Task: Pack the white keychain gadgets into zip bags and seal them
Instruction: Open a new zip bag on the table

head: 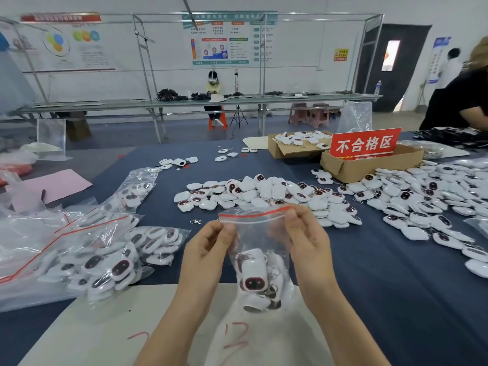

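Fingers [291, 216] pinch zip bag [253, 232] holding perhaps three gadgets [254, 273].

A clear zip bag [253, 233] with a red strip along its mouth hangs upright over the near edge of the table [369, 286], pinched at its top corners by the left hand [208, 247] and the right hand [303, 239]. Several white keychain gadgets [253, 276] with dark oval faces sit bunched in its bottom. Loose gadgets [264, 194] lie heaped mid-table and toward the right edge. Filled bags [111, 257] lie overlapping at the left edge.
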